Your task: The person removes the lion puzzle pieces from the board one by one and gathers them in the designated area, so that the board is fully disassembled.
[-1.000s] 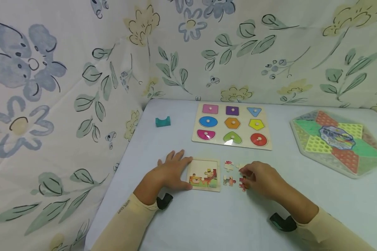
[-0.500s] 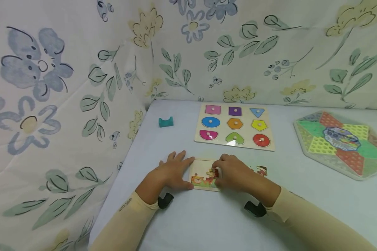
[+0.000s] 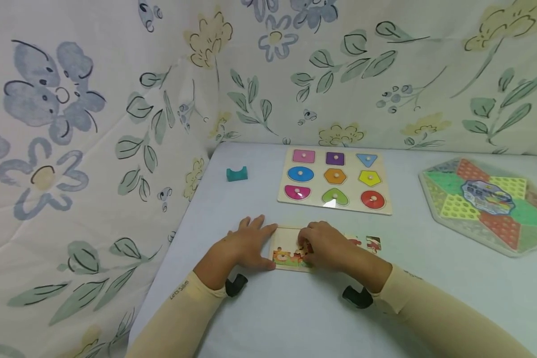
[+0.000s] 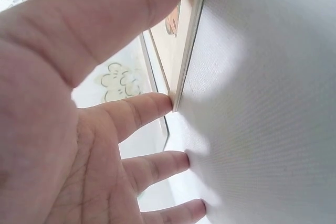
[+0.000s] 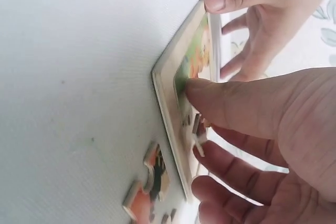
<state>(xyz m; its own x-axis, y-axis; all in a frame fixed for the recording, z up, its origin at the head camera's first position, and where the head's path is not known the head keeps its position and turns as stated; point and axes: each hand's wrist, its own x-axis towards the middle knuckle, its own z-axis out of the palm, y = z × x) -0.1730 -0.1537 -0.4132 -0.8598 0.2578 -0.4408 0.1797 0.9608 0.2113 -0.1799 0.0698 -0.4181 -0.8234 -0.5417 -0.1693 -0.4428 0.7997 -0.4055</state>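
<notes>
On puzzle tray (image 3: 287, 235): hands (image 3: 247, 247) (image 3: 328, 246) (left sleeve (image 3: 179, 315) reads "Lets Slim").

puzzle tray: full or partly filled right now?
Partly filled. In the head view, printed pieces line the near side of the tray, while its far left area is bare; the right hand partly covers it.

Board (image 3: 287, 234): pale wood, flat, its left corners touched by the thumb and index finger of my left hand (image 3: 248, 247).
Set pieces (image 3: 281, 257): orange animal face over green, along the bottom.
Tilted piece (image 5: 199, 125): at the fingertips of my right hand (image 3: 325, 246), over the board.
Loose pieces (image 3: 373, 243): right of the board, partly hidden.
</notes>
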